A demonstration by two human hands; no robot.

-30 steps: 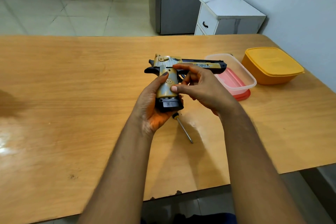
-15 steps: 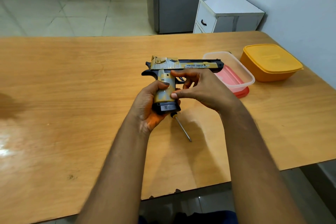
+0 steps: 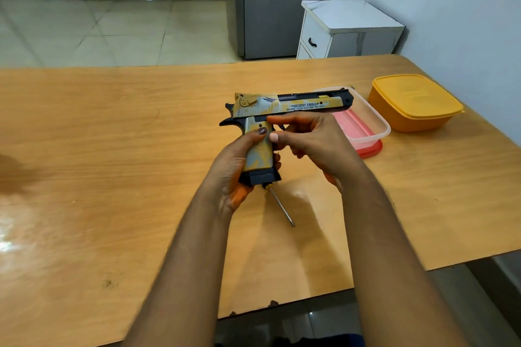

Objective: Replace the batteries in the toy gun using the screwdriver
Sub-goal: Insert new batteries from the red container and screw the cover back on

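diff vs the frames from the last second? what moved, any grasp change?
The gold and black plastic toy gun has risen slightly and levelled, so its side lettering faces the camera more squarely. No grasp change: the left hand still wraps the grip and the right hand still pinches near the trigger. The thin metal-shaft screwdriver stays on the wooden table; the clear container with red lid and orange lidded box are unmoved.

The room is evenly and fairly brightly lit, with soft light. A white glare patch sits on the glossy table (image 3: 84,149) far to the left of the hands (image 3: 282,155), a fainter sheen just right of them. Soft forearm shadows fall on the wood below the hands. The wide lens bows the table's far edge. Forearms nearest the camera look slightly soft.
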